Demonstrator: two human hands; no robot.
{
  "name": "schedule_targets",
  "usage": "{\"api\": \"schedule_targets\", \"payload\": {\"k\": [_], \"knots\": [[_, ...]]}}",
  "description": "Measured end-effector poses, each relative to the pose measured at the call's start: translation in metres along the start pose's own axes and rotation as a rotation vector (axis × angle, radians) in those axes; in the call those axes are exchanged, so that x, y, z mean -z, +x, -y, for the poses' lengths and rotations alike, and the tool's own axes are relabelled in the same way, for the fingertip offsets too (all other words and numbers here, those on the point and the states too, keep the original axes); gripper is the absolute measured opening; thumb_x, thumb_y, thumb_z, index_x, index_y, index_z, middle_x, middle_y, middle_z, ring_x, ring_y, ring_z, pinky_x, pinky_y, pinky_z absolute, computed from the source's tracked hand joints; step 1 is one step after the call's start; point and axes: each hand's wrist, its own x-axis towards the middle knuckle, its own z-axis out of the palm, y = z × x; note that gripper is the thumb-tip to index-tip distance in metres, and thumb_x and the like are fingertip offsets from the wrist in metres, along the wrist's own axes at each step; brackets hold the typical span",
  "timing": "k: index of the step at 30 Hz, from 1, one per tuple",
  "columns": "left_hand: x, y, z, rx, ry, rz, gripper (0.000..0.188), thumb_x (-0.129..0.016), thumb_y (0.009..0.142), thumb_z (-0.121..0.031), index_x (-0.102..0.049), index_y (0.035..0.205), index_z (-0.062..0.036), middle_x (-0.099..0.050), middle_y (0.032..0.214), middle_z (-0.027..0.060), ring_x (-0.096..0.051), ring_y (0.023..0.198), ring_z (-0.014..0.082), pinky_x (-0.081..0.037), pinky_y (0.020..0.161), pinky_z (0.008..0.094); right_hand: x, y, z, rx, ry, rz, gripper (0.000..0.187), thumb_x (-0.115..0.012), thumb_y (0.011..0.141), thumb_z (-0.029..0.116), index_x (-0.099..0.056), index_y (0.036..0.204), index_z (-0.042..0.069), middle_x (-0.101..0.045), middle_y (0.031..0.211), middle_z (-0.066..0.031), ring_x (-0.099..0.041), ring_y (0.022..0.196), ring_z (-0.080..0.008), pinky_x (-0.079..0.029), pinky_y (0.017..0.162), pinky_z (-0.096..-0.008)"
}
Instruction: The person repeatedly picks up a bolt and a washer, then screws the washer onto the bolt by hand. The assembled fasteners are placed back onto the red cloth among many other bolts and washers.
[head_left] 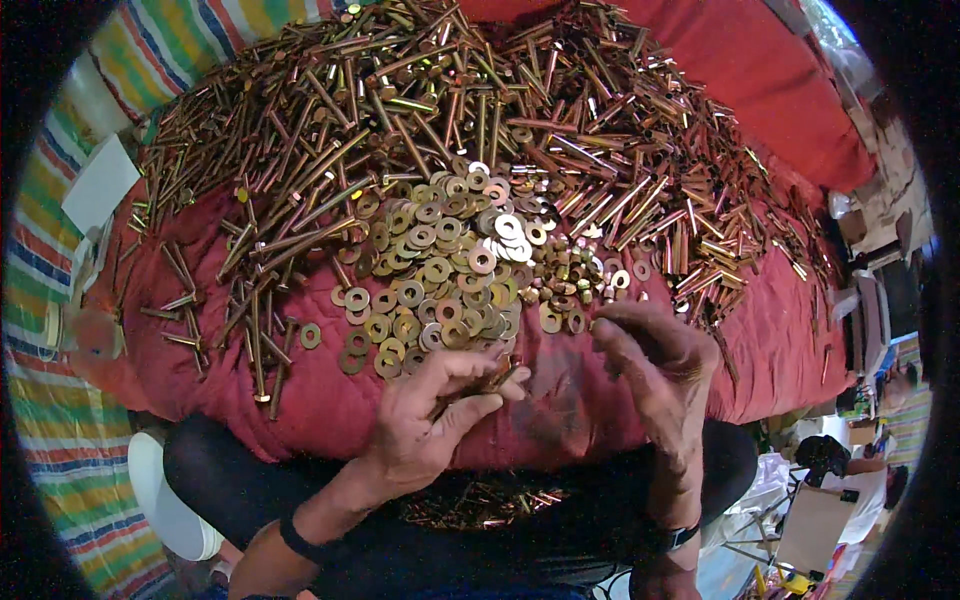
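Note:
My left hand (pixel 430 415) is closed around a short coppery metal piece (pixel 502 376), gripped between thumb and fingers. Its far end and exact kind are hidden by the fingers. To the right, my right hand (pixel 660 370) is curled with thumb and fingertips drawn together; whatever is between them is too small to make out. Those fingertips hover by the small nuts (pixel 562 275) and the edge of a heap of flat washers (pixel 437 270). Both hands are above the near side of a red padded cloth (pixel 570 390).
Long bolts (pixel 310 150) pile up behind the washers. Metal sleeves (pixel 690 215) spread at the right. More metal pieces (pixel 480 505) lie between my legs. A white bucket (pixel 172 495) stands at left; striped sheeting (pixel 60 400) runs along that side. Clutter (pixel 820 520) fills the lower right.

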Motion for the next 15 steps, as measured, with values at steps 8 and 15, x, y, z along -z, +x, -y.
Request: {"api": "schedule_targets", "payload": {"k": [8, 15], "knots": [[0.002, -0.02, 0.0, -0.215, 0.4, 0.002, 0.024, -0.064, 0.101, 0.003, -0.053, 0.122, 0.0041, -0.076, 0.115, 0.0203, -0.067, 0.128, 0.0373, -0.05, 0.113, 0.0491, -0.001, 0.013, -0.024, 0.22, -0.236, -0.043, 0.02, -0.075, 0.094, 0.009, -0.076, 0.109, -0.004, -0.077, 0.091, -0.0096, -0.073, 0.084, -0.0143, -0.057, 0.077, -0.0294], [0.007, -0.022, 0.002, -0.306, 0.49, -0.068, 0.025, -0.068, 0.099, 0.0, -0.059, 0.122, 0.0025, -0.074, 0.125, 0.0208, -0.066, 0.129, 0.0375, -0.058, 0.105, 0.0439, -0.006, -0.007, 0.018, 0.011, -0.015, 0.054, 0.025, -0.081, 0.086, 0.007, -0.076, 0.107, -0.006, -0.075, 0.088, -0.0039, -0.068, 0.075, -0.01, -0.052, 0.066, -0.025]]}}
